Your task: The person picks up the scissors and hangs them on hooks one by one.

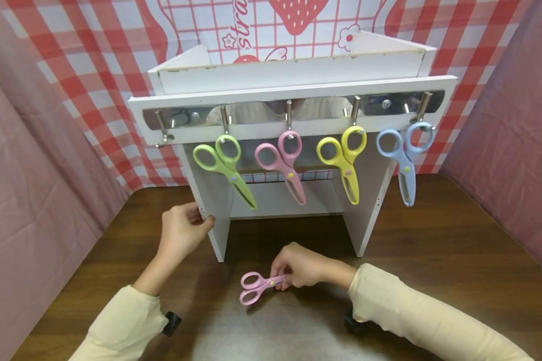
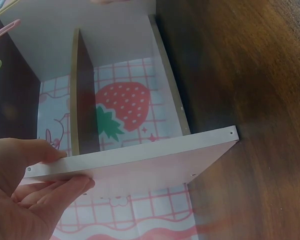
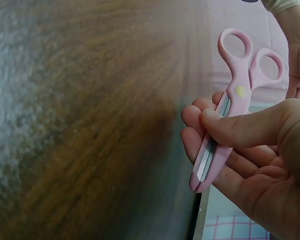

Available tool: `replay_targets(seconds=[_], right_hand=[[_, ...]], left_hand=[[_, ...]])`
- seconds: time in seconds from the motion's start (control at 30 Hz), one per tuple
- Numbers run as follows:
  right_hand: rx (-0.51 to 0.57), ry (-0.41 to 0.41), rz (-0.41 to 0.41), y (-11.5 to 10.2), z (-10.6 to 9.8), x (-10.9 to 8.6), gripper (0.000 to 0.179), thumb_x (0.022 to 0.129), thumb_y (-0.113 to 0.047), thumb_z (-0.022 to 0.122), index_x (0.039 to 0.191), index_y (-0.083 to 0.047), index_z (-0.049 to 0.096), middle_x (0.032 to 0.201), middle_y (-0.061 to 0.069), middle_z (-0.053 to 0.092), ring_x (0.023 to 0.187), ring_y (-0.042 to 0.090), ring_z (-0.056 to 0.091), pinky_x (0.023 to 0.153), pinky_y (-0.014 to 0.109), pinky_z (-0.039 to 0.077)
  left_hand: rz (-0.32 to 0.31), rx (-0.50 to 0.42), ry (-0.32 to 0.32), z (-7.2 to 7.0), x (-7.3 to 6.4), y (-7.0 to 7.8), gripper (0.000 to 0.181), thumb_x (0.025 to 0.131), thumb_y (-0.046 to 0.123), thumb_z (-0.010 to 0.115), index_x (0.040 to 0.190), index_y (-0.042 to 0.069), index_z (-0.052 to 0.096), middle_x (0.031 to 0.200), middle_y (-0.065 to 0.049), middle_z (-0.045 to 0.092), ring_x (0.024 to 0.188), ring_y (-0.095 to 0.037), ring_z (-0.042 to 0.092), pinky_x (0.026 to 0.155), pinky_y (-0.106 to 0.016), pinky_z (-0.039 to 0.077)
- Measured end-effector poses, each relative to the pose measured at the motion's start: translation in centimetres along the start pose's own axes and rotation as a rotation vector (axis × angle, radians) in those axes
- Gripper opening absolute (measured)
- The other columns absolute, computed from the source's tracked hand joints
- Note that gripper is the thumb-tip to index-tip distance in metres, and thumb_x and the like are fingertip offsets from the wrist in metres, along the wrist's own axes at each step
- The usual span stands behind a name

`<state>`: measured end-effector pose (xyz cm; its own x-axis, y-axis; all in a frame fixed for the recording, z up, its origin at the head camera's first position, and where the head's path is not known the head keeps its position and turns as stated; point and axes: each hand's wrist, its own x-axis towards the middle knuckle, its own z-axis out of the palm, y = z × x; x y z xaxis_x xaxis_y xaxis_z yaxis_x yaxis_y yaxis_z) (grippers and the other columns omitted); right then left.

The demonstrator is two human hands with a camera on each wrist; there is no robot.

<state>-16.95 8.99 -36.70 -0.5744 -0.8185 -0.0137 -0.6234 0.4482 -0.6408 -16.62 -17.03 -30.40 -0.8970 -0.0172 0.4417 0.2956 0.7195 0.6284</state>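
My right hand (image 1: 300, 265) pinches a pair of pink scissors (image 3: 240, 85) by the blades, thumb on one side and fingers behind, handles pointing left in the head view. The scissors are low over the table in front of the white rack. With my left hand (image 1: 182, 228) I grip the front edge of the rack's left side panel (image 2: 140, 155), thumb inside and fingers outside. From the rack's hook rail (image 1: 293, 103) hang green scissors (image 1: 230, 173), another pink pair (image 1: 289, 168), yellow scissors (image 1: 345, 165) and blue scissors (image 1: 405, 163). The leftmost hook (image 1: 162, 128) carries nothing.
The white rack's right side panel (image 1: 370, 210) stands on the brown wooden table (image 1: 469, 240). Behind hangs a red checked strawberry cloth (image 1: 99, 75). Pink curtains (image 1: 31, 175) border both sides. A dark band piece (image 1: 171, 323) sits at the left sleeve.
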Motion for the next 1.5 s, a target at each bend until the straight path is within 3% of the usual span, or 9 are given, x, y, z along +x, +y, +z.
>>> replay_targets(seconds=[0.2,0.37,0.77,1.0,1.37,1.5], right_hand=[[0.056,0.025,0.022,0.2,-0.3,0.1,0.01,0.074,0.004,0.074,0.08,-0.005,0.073,0.071,0.003,0.074,0.059,-0.007,0.054,0.056,0.013,0.048],[0.128,0.023,0.021,0.4,-0.8,0.0,0.01,0.074,0.004,0.074,0.082,-0.002,0.073,0.075,0.008,0.075,0.062,-0.005,0.057,0.059,0.015,0.051],[0.179,0.006,0.022,0.0,-1.4,0.1,0.01,0.075,0.004,0.074,0.084,-0.001,0.072,0.077,0.01,0.075,0.063,-0.005,0.058,0.061,0.015,0.052],[0.168,-0.016,-0.031,-0.3,-1.6,0.1,0.01,0.077,0.005,0.071,0.087,0.003,0.071,0.075,0.012,0.074,0.061,-0.005,0.058,0.06,0.016,0.053],[0.176,0.017,-0.077,-2.1,-2.4,1.3,0.009,0.081,-0.004,0.072,0.087,0.003,0.071,0.073,0.011,0.073,0.063,-0.002,0.062,0.061,0.018,0.055],[0.134,0.034,-0.101,-2.8,-2.5,1.7,0.009,0.081,-0.005,0.072,0.088,0.002,0.071,0.073,0.009,0.074,0.065,-0.004,0.061,0.064,0.017,0.054]], left_hand=[[-0.005,0.004,0.003,0.0,0.0,0.0,0.019,0.077,0.007,0.068,0.092,-0.004,0.074,0.089,-0.02,0.073,0.081,-0.028,0.073,0.071,-0.04,0.058],[-0.006,0.004,0.0,0.0,0.0,0.0,0.019,0.077,0.007,0.068,0.092,-0.004,0.074,0.089,-0.02,0.073,0.081,-0.029,0.073,0.072,-0.04,0.058],[0.006,0.005,0.003,0.0,0.2,0.1,0.019,0.077,0.007,0.068,0.092,-0.004,0.074,0.088,-0.02,0.073,0.081,-0.028,0.073,0.072,-0.04,0.058],[-0.003,0.005,0.001,0.0,0.2,0.0,0.019,0.077,0.007,0.068,0.092,-0.004,0.074,0.088,-0.02,0.074,0.081,-0.028,0.073,0.071,-0.04,0.058],[-0.001,0.019,0.016,0.1,0.1,0.0,0.017,0.076,0.007,0.068,0.089,-0.002,0.074,0.086,-0.018,0.074,0.079,-0.026,0.073,0.07,-0.039,0.058],[-0.001,0.025,0.019,0.1,0.0,0.0,0.016,0.076,0.007,0.068,0.088,-0.001,0.075,0.085,-0.017,0.075,0.078,-0.025,0.073,0.068,-0.035,0.058]])
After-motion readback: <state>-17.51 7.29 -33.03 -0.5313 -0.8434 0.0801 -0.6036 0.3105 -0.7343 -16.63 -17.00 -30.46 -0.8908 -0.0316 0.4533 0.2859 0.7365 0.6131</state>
